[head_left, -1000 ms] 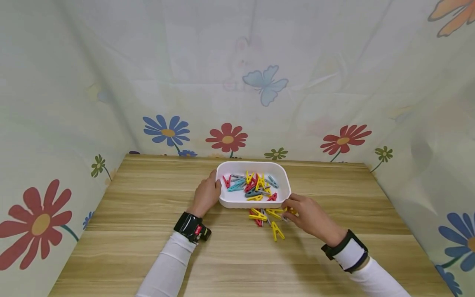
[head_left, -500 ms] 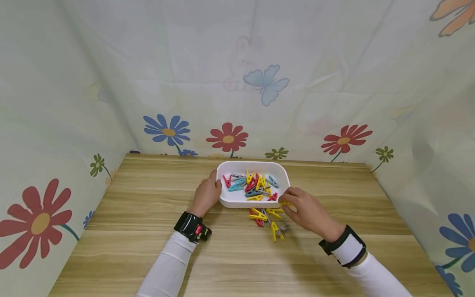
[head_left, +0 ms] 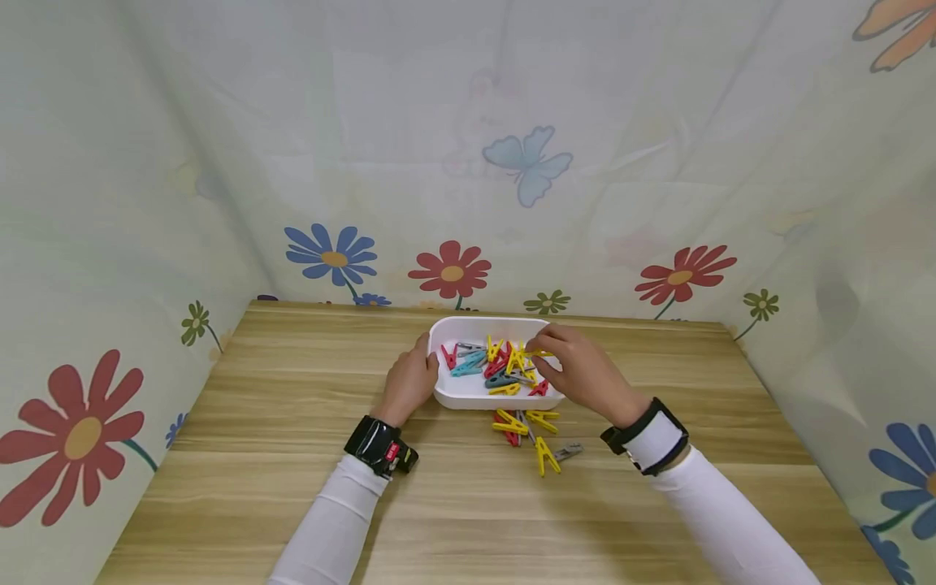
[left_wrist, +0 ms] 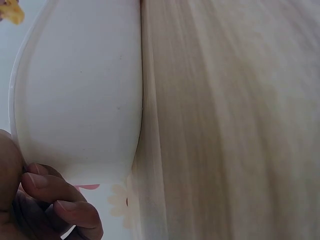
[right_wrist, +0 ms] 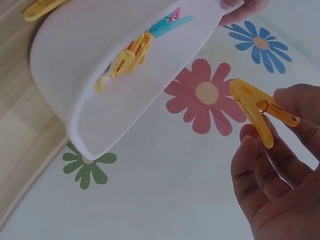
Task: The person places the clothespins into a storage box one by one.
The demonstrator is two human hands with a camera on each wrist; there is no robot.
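A white plastic tub (head_left: pixel 468 401) stands on the table, with a mixed heap of red, yellow, teal and grey clothespins (head_left: pixel 468 366) inside. My left hand (head_left: pixel 408 382) grips the tub's left end by the rim; in the left wrist view its curled fingers (left_wrist: pixel 47 189) lie against the white wall. Over the right end of the tub, my right hand (head_left: pixel 588 374) pinches a yellow clothespin (right_wrist: pixel 252 102) between thumb and fingers. The right wrist view shows that clothespin plainly, apart from the tub; the head view hides most of it behind the fingers.
In front of the tub lie several loose clothespins, among them a yellow one (head_left: pixel 545 457) and a grey one (head_left: pixel 568 451). The wooden table (head_left: pixel 453 520) ends at a flower-printed curtain (head_left: pixel 395 187) at the back and sides.
My right hand has lifted the yellow clothespin from beside the tub's front right corner to above its right end. A grey clothespin now lies beside the nearest yellow one. My left hand stays put.
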